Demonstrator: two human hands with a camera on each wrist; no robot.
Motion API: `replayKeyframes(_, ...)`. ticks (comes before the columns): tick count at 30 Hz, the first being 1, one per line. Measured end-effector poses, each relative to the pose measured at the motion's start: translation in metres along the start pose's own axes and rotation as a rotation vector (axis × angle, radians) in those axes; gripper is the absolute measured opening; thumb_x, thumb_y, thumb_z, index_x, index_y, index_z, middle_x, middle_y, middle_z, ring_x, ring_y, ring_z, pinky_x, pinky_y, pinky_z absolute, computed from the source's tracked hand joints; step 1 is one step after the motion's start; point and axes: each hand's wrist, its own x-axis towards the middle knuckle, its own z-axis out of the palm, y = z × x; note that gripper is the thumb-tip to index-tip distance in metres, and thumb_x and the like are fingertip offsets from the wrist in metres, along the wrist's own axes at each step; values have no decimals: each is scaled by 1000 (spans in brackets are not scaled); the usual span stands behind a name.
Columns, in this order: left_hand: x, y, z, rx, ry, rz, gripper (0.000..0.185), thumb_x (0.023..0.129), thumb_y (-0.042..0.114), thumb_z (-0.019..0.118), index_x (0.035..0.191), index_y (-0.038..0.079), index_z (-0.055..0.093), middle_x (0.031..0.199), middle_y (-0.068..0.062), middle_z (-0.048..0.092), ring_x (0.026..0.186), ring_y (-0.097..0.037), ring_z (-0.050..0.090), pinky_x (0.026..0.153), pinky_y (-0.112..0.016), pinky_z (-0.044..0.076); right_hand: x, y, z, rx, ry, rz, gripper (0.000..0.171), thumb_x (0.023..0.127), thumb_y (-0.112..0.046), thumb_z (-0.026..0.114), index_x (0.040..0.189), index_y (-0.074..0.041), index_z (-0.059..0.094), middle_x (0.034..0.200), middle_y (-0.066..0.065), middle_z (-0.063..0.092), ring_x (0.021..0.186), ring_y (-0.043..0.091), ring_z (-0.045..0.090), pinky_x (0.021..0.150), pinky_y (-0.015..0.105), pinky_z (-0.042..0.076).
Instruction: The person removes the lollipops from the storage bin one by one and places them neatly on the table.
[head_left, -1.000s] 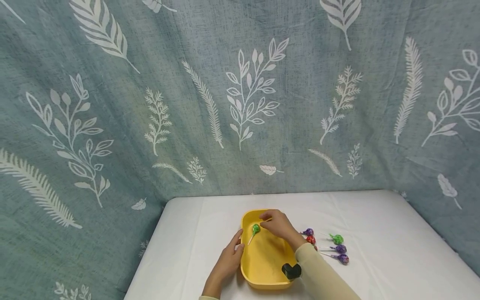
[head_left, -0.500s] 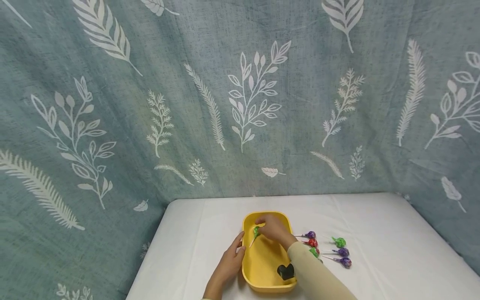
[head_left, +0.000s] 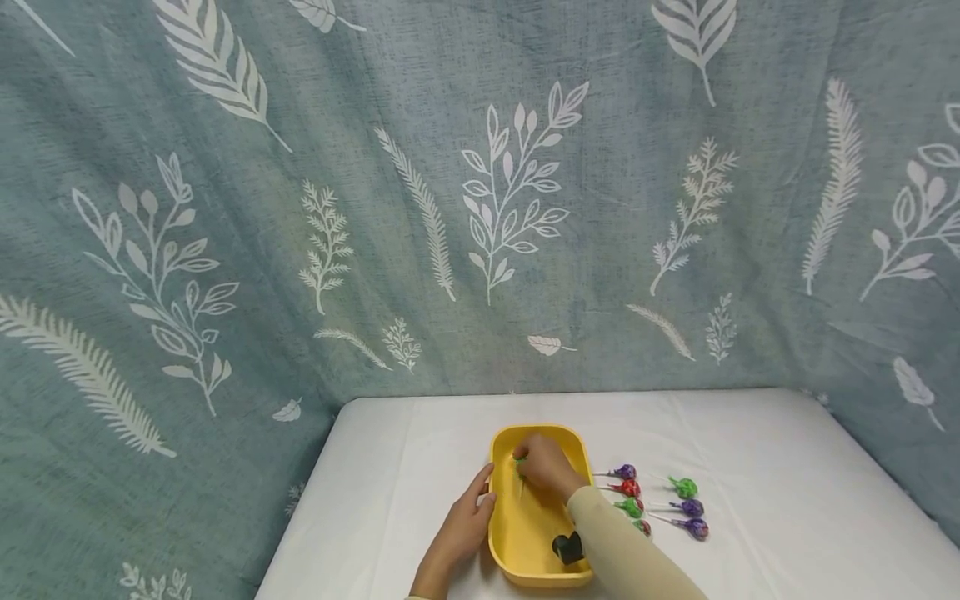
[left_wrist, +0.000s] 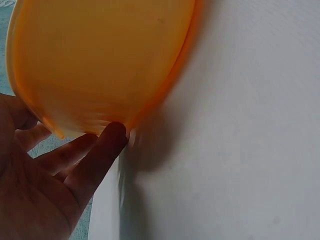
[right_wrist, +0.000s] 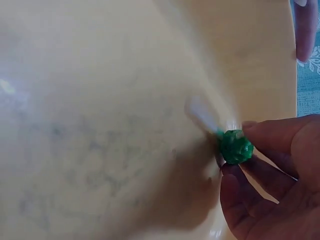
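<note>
A yellow plastic tray (head_left: 525,533) sits on the white-covered table. Inside it, at the far end, my right hand (head_left: 550,468) pinches a green-wrapped lollipop (right_wrist: 236,147) by its round head, between thumb and fingers. Its pale stick (right_wrist: 201,114) points away from the hand, low over the tray floor. In the head view the fingers cover most of this lollipop. My left hand (head_left: 467,523) rests against the tray's left outer wall, fingers fairly straight along it, as the left wrist view also shows near the tray wall (left_wrist: 100,65).
Right of the tray lie several lollipops, among them a red one (head_left: 627,489), a green one (head_left: 683,487) and a purple one (head_left: 694,527). The right sleeve (head_left: 622,542) partly covers the nearest. A leaf-patterned curtain (head_left: 420,250) hangs behind the table (head_left: 375,467).
My right hand has come down and left within the tray and taken hold of the green lollipop, whose stick now stands nearer upright in the head view. The left hand has stayed at the tray wall.
</note>
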Motion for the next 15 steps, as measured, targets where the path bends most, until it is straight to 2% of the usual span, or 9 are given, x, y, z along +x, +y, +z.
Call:
replayKeyframes(5, 0, 1, 0, 0, 0, 3, 52, 107, 20, 45, 158, 14, 36, 138, -24, 55, 118, -37, 60, 99, -59, 47, -2, 4, 0, -19, 14, -3, 16, 83, 3, 72, 99, 2, 74, 96, 10, 70, 79, 21, 59, 79, 42, 57)
replayKeyframes(11, 0, 0, 1, 5, 8, 7, 52, 107, 19, 45, 158, 12, 36, 137, -24, 56, 114, -36, 62, 98, -58, 47, -4, 4, -5, -41, -2, 6, 15, 83, -3, 75, 97, 2, 75, 96, 9, 71, 78, 20, 59, 80, 41, 56)
replayKeyframes(15, 0, 0, 1, 1, 10, 12, 52, 107, 18, 45, 158, 11, 36, 137, -25, 56, 113, -37, 63, 98, -58, 48, -7, 5, -7, -44, -11, 37, 11, 86, -7, 75, 96, -2, 75, 94, 7, 71, 75, 18, 56, 76, 38, 55)
